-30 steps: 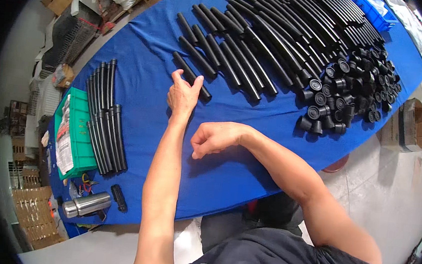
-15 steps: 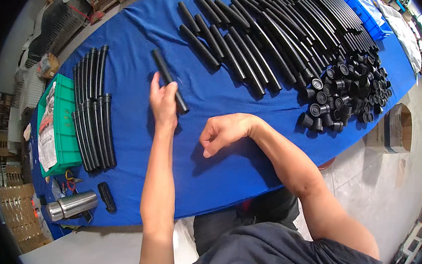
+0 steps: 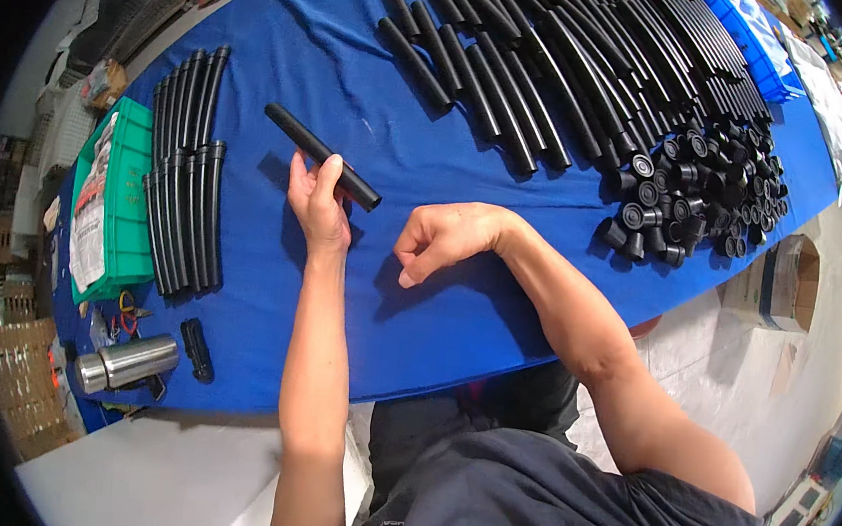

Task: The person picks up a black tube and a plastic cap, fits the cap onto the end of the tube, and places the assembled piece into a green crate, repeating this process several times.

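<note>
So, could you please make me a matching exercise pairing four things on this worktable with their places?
Things:
1. Lone black cylindrical tube
2. Green rectangular plastic crate
3. Silver cylindrical metal flask
4. Heap of small round black caps

Places:
A. Beyond the right hand, toward the picture's right
B. By the tablecloth's near edge, left of a small black oblong object
C. In the left hand
D. Directly left of the rows of black tubes

Pairs: 1-C, 2-D, 3-B, 4-A

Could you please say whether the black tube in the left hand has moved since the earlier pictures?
Yes: relative to the nearest loose tube on the cloth, the held tube has shifted leftward and lower in view.
</note>
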A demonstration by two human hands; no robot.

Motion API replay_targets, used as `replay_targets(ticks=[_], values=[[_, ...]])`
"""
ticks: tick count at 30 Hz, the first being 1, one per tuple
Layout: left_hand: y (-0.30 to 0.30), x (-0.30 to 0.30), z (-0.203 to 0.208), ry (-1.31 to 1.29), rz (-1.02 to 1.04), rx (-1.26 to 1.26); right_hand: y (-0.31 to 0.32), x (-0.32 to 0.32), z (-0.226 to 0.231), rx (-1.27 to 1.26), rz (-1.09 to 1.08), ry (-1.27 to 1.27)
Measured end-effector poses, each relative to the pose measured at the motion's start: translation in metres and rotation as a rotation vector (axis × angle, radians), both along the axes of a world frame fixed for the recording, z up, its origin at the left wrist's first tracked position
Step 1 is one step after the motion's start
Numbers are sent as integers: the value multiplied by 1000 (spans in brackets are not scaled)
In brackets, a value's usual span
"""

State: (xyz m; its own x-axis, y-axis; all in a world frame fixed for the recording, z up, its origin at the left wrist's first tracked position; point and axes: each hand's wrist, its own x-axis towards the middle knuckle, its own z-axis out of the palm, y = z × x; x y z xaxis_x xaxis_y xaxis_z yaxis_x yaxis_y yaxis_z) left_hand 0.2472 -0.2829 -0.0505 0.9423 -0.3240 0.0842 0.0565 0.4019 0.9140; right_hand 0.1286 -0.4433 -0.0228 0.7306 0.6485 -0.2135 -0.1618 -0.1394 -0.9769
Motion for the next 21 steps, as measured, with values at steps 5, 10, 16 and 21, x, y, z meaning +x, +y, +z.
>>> replay_targets(ticks=[5,10,16,21], values=[[-2,-2,-2,-36,54,67,4,2,-3,-68,20,-78],[-4,-2,-3,-77,44,102,10,3,-16,-40,-4,-140],[-7,-3,-4,-86,51,125,7,4,-7,-119,5,-124],[-9,-4,-2,-77,46,114,5,2,-5,-146,11,-82]])
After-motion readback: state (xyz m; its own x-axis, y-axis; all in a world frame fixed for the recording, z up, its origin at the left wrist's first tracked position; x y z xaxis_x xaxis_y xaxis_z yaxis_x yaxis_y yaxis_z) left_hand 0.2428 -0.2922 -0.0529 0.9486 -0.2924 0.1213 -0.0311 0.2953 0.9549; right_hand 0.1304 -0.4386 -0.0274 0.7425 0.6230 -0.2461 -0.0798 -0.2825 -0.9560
